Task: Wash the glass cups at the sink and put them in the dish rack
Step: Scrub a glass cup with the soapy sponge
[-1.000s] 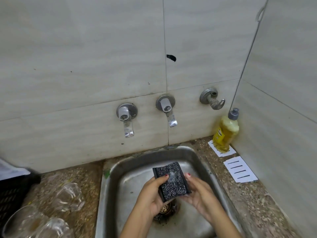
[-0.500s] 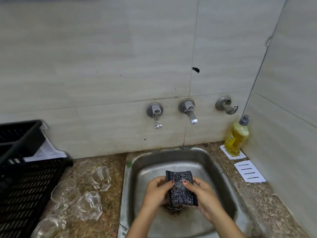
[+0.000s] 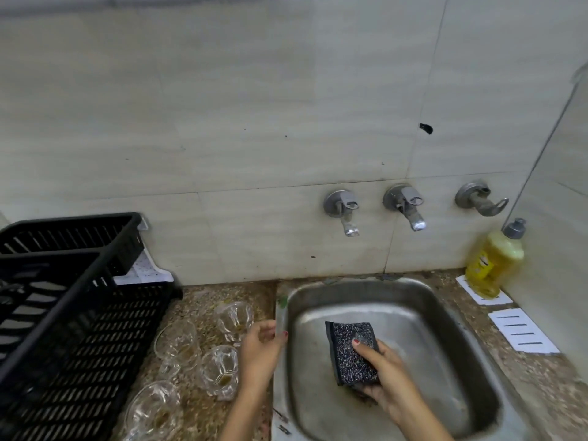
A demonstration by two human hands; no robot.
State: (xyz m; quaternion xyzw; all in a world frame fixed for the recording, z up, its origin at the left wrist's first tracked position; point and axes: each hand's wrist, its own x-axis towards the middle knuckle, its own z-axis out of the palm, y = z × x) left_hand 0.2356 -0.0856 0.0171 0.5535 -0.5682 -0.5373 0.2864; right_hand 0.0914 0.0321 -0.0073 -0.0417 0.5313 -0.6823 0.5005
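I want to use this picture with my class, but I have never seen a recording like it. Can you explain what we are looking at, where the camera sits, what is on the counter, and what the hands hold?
There is no machine here: a person is working with two bare hands. The single picture comes from a wide-angle camera worn on the person's head, looking forward and down.

The right hand holds a dark sponge over the steel sink. The left hand holds nothing and reaches toward four glass cups standing on the speckled counter, left of the sink.

Further left is a black dish rack; no cups show in it. A yellow soap bottle stands in the right corner. Three taps stick out of the tiled wall, with no water visibly running.
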